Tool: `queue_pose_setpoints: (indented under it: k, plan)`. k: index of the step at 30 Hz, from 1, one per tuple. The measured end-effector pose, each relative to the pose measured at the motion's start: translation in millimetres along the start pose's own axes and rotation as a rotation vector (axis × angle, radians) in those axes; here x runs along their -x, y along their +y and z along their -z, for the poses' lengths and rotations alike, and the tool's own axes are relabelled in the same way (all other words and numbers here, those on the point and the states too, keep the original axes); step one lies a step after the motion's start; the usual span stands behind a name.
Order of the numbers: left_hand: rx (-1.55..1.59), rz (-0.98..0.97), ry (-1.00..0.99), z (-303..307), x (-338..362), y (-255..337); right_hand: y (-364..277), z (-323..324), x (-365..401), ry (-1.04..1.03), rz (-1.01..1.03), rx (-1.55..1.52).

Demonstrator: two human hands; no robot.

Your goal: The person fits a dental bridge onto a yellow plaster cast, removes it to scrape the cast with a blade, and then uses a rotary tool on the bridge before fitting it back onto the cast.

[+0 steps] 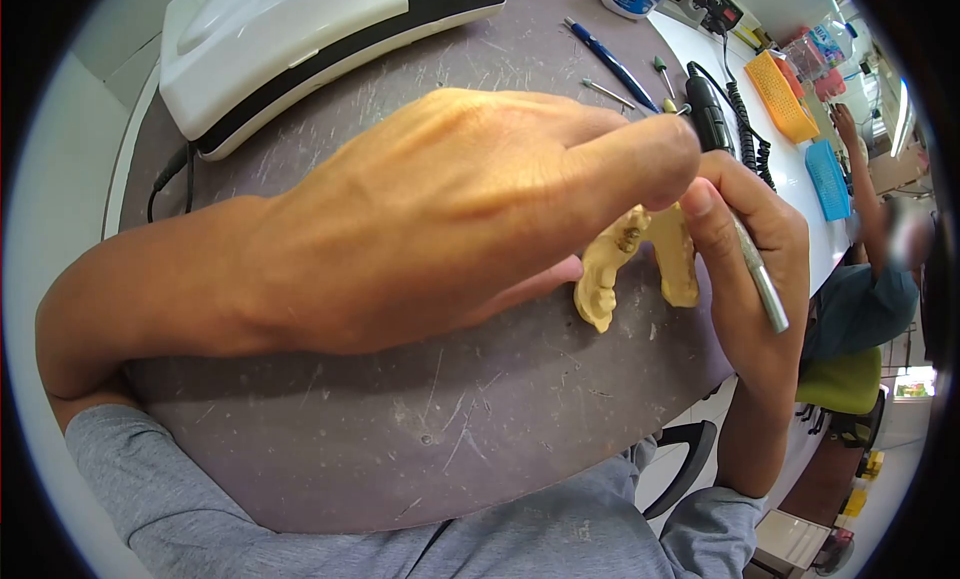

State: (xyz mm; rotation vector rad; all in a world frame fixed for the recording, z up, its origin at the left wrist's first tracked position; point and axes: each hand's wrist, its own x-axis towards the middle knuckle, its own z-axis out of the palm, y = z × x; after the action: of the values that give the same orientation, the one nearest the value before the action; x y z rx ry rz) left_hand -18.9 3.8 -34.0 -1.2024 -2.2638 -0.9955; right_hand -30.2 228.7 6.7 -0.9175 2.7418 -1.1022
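A yellowish dental cast (602,279), shaped like an arch, shows just below and between my two hands; its upper part is hidden by them. My left hand (480,199) reaches across from the left with its fingers bent at the cast's top, and they hide whatever they grip. My right hand (750,239) is closed around a thin metal tool (760,279), whose lower end points down and to the right. The tool's other end is hidden between the hands, which meet above the cast.
A white and black machine (340,49) stands at the upper left of the grey table (430,439). Beyond my hands lie a blue pen (610,64), small burs, a black handpiece (708,114), an orange basket (782,97) and a blue basket (827,179). Another person (865,299) is at the right.
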Motion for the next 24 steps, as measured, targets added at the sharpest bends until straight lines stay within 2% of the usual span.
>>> queue_pose_setpoints:
  k: [1, 3, 4, 6, 8, 10, 12, 13, 15, 16, 19, 22, 24]
  plan:
    - [-0.031, -0.033, 0.028, -1.0, -1.2, -0.7, 4.9, -2.2, -1.4, 0.002, -0.002, -0.002]
    - [-0.059, -0.067, 0.052, 0.3, -1.9, 0.0, 18.0, -9.7, -3.7, 0.175, 0.188, 0.157]
    - [-0.083, -0.075, -0.006, 4.1, -0.4, 0.8, 20.0, -9.0, -1.8, 0.175, 0.187, 0.156]
    - [-0.106, -0.078, -0.059, 5.4, 1.3, 0.4, 23.9, -4.8, 7.0, 0.342, 0.303, 0.120]
    - [-0.131, -0.076, -0.085, 2.3, 1.7, -2.9, 20.2, -7.0, 28.4, 0.349, 0.250, 0.046]
    - [-0.121, -0.119, -0.035, -0.9, -3.1, -4.2, 16.7, -14.2, 48.9, 0.607, 0.099, -0.125]
    - [-0.108, -0.167, 0.014, -1.3, -7.4, -4.5, 27.1, -7.5, 73.6, 0.528, 0.178, 0.017]
    - [-0.137, -0.163, -0.052, 1.0, -8.7, -4.8, 31.9, -3.8, 81.4, 0.465, 0.261, 0.116]
    - [-0.181, -0.136, -0.210, 4.4, -8.8, -4.7, 28.7, -5.0, 90.7, 0.417, 0.274, 0.254]
    - [-0.178, -0.148, -0.212, 5.1, -9.2, -5.9, 25.5, -7.2, 92.7, 0.414, 0.285, 0.321]
    - [-0.194, -0.200, -0.263, 6.8, -11.0, -6.8, 24.9, -13.1, 93.9, 0.384, 0.303, 0.430]
    - [-0.177, -0.198, -0.259, 7.6, -10.0, 1.1, 26.4, -12.8, 97.4, 0.378, 0.319, 0.400]
    - [-0.169, -0.129, -0.268, 5.5, -5.3, 6.9, 23.1, -9.4, 100.7, 0.369, 0.333, 0.395]
